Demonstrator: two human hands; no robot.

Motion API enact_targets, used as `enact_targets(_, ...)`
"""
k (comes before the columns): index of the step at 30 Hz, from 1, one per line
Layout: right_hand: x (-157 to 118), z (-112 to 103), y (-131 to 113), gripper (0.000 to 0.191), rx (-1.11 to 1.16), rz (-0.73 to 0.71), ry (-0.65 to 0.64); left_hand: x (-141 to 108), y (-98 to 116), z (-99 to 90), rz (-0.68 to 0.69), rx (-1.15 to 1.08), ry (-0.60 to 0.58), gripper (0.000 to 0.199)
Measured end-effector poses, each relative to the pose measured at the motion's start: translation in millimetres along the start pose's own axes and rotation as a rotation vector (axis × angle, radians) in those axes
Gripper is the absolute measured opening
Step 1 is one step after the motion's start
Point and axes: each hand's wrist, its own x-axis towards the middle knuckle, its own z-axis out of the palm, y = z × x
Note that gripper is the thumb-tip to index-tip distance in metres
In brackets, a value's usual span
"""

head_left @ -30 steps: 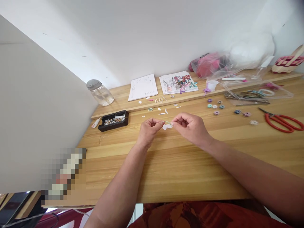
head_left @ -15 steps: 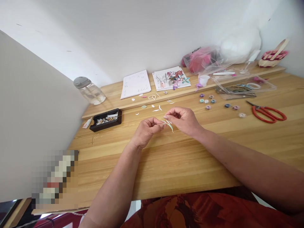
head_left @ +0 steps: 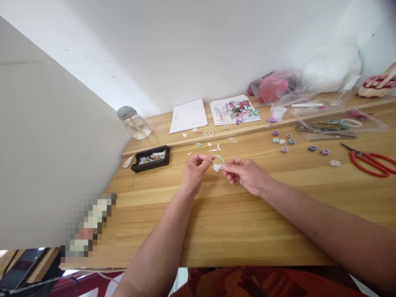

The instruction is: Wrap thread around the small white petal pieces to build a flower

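Observation:
My left hand (head_left: 196, 171) pinches one end of a thin, curved pale-green leaf-shaped strip (head_left: 219, 158) between thumb and fingertips. At the strip's other end, the thumb and forefinger of my right hand (head_left: 244, 175) are pressed together, and the strip arches between both hands. Just below it shows a small white rounded piece (head_left: 216, 167) beside my right fingertips; whether it is held or lies on the table I cannot tell. Beyond my hands, several small white cut-outs (head_left: 213, 150) and a green-edged leaf shape (head_left: 198, 144) lie on the wood.
A black tray of beads (head_left: 150, 159) and a jar (head_left: 134, 123) stand at left. Paper sheets (head_left: 189, 116) lie on the raised ledge. To the right are several thread bobbins (head_left: 284, 149), red-handled scissors (head_left: 368, 161) and a clear plastic box (head_left: 337, 123).
My right hand has lowered and turned, its fingertips now at the strip's free end. That end, which hung down, is now raised. The view has shifted left.

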Motion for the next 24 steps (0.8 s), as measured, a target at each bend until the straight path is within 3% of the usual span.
enact_targets(8, -4.7, 5.4, -2.2, 0.027, -0.008, -0.059, 0.074, 2.6, -6.1, -3.7, 0.075, 0.194, 0.039, 0.016)
enact_targets(15, -8.2, 12.5, 1.9, 0.028, -0.037, -0.035, 0.05, 2.9, -7.5, -3.5, 0.114, 0.282, 0.069, 0.012)
enact_targets(19, -11.5, 12.0, -5.6, 0.021, -0.413, -0.289, 0.15, 1.1, -5.3, -2.0, 0.088, 0.303, 0.002, 0.011)
enact_targets(22, -12.2, 6.4, -14.7, 0.013, -0.689, -0.513, 0.208, -2.5, -2.1, 0.1, 0.044, 0.335, -0.128, 0.013)
enact_targets(24, -10.3, 1.4, -19.2, 0.011, -0.746, -0.598, 0.215, -5.4, 0.2, 1.8, 0.024, 0.35, -0.219, 0.013)
